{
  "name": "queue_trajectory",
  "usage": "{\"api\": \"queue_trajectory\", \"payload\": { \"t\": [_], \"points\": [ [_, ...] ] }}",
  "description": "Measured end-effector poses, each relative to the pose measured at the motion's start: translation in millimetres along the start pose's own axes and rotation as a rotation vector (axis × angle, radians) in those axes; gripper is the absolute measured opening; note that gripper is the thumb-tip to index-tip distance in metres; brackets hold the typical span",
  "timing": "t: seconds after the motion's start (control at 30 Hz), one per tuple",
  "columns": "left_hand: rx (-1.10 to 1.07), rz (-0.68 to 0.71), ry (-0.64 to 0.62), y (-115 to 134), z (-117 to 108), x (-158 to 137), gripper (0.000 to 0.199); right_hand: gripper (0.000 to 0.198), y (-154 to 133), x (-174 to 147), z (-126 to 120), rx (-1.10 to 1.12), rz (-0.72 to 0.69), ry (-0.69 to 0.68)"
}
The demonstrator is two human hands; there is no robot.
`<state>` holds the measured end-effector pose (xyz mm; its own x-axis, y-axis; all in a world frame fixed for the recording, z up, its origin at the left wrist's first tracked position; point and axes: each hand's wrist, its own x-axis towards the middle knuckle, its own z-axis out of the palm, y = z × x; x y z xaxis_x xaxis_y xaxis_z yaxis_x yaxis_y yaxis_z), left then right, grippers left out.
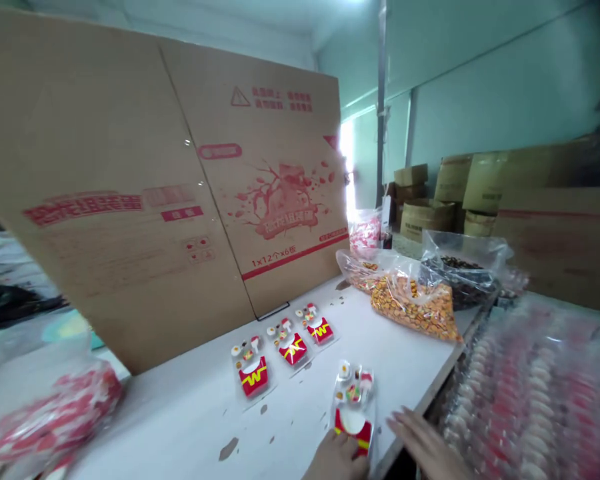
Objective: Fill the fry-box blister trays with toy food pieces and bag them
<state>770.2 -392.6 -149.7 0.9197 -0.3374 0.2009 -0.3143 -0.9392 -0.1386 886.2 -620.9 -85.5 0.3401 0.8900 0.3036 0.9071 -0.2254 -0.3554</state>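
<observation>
At the table's near edge, my left hand (pixel 337 457) has its curled fingers on the lower part of a clear blister pack (pixel 353 393). The pack holds a red fries-box piece with a yellow mark and small food-shaped pieces, such as a fried egg. Just right of it, my right hand (pixel 425 440) is open, fingers stretched out over the table's edge, holding nothing. Farther back lie three similar packs in a slanting row: a left one (pixel 253 373), a middle one (pixel 291 347) and a right one (pixel 319 328).
A large printed cardboard sheet (pixel 205 180) stands behind the packs. Bags of small orange pieces (pixel 413 303) and dark pieces (pixel 457 273) sit at the back right. Stacked clear trays (pixel 535 393) fill the right side. A bag of red-and-white pieces (pixel 60 407) lies left.
</observation>
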Motion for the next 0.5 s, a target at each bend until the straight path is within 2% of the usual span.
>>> {"api": "queue_trajectory", "payload": {
  "t": [0.07, 0.1, 0.17, 0.2, 0.27, 0.3, 0.4, 0.5],
  "points": [
    [-0.012, -0.002, 0.055, 1.6, -20.9, -58.0, 0.016, 0.082, -30.9, 31.9, 26.9, -0.032, -0.152, -0.186],
    [-0.04, -0.061, 0.04, 7.4, -38.8, -84.9, 0.018, 0.096, -51.0, 43.3, 38.8, -0.023, -0.21, -0.275],
    [-0.111, -0.17, -0.067, 27.5, -80.2, -130.4, 0.019, 0.121, -91.7, 56.2, 59.1, 0.01, -0.313, -0.423],
    [-0.132, -0.227, -0.134, 38.8, -98.8, -148.3, 0.018, 0.124, -108.2, 59.8, 69.1, 0.017, -0.37, -0.468],
    [-0.185, -0.289, -0.223, 56.8, -123.8, -177.9, 0.016, 0.12, -129.6, 67.8, 93.9, 0.035, -0.528, -0.466],
    [-0.216, -0.34, -0.225, 62.9, -130.1, -191.8, 0.018, 0.119, -135.6, 72.9, 109.4, 0.05, -0.599, -0.447],
    [-0.312, -0.534, -0.138, 75.4, -139.4, -237.7, 0.031, 0.113, -148.2, 86.4, 153.7, 0.088, -0.751, -0.422],
    [-0.362, -0.827, -0.001, 81.3, -154.1, -295.8, 0.036, 0.1, -167.8, 91.3, 172.2, 0.079, -0.779, -0.439]
  ]
}}
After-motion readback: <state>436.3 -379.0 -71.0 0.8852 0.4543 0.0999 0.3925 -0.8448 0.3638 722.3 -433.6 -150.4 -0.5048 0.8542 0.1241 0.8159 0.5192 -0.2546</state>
